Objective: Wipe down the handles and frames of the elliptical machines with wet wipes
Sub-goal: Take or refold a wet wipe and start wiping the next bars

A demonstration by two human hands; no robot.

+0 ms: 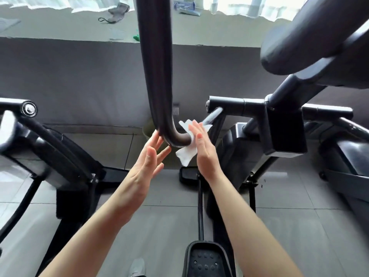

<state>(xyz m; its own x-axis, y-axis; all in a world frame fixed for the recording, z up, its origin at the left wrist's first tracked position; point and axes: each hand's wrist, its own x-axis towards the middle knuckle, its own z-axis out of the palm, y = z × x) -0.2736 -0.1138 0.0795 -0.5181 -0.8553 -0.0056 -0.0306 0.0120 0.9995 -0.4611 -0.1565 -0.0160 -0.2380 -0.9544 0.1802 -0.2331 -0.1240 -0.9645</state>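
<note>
- Grey floor tiles (163, 226) run under the machines, and a pale window ledge (60, 27) crosses the top of the view above a grey wall (89, 80).
- On the ledge lie a dark grey cloth with a loop (116, 14), a blue packet (184, 6) and a small green object (136, 38); what the last two are cannot be told.
- A black curved handle (157, 76) of the elliptical machine comes down the middle of the view and bends to the right at its lower end.
- The left hand (146, 164) reaches up with its fingers straight and spread; the fingertips (157, 136) touch the left side of the bend, and it holds nothing.
- The right hand (201, 148) has flat, straight fingers that press a white wet wipe (186, 154) against the right side of the bend; the fingers are not curled round it.
- The wipe is crumpled, with corners sticking out above and below the hand.
- A black foot pedal (205, 260) sits at the bottom, right of centre.
- Black frames of the elliptical machines stand to the left (60, 148) and to the right (283, 124).
</note>
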